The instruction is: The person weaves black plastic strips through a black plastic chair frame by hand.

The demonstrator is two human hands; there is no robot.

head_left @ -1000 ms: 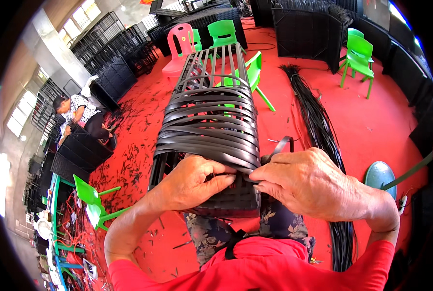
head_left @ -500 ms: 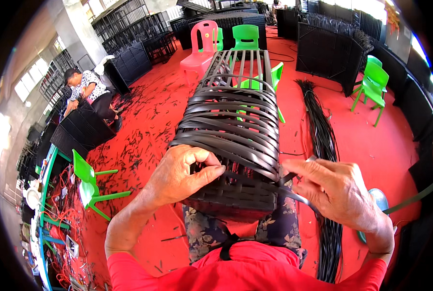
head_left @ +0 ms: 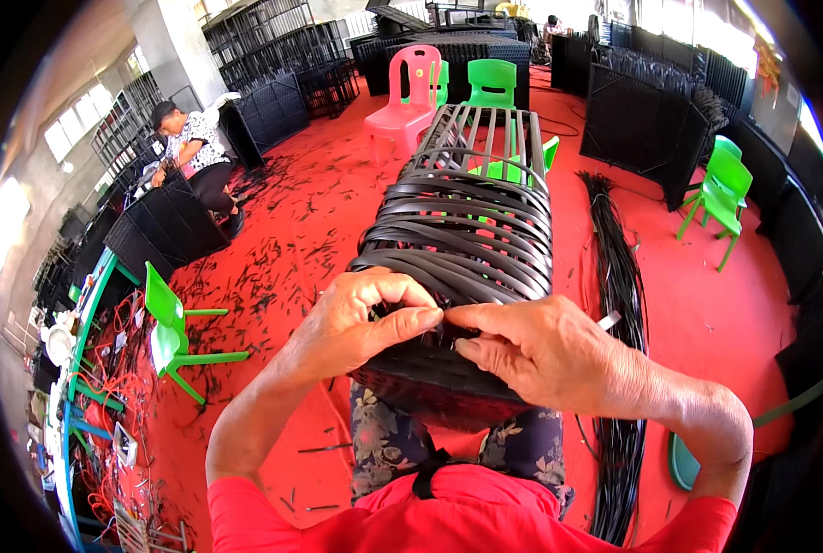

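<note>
A long frame (head_left: 502,138) wound with flat black plastic strips (head_left: 462,241) stretches away from my lap. Its near end is closely woven, forming a dark block (head_left: 439,392) above my thighs. My left hand (head_left: 356,318) curls over the left side, thumb and forefinger pinched at a black strip by the weave. From the right, my right hand (head_left: 545,355) reaches across the near end, its fingertips meeting the left ones and closed on a strip. A pale, shiny piece of strip (head_left: 609,320) shows behind its knuckles. The strip between the fingertips is mostly hidden.
A bundle of loose black strips (head_left: 617,276) lies on the red floor to the right. Green chairs (head_left: 720,189) and a pink chair (head_left: 407,106) stand around. At left, a person (head_left: 195,152) bends over a black panel (head_left: 167,226); a cluttered table (head_left: 79,369) is nearer.
My right hand has moved left from beside the frame, across its near end to my left fingertips. The left hand keeps its pinch. The view has shifted slightly, so the scene sits further right.
</note>
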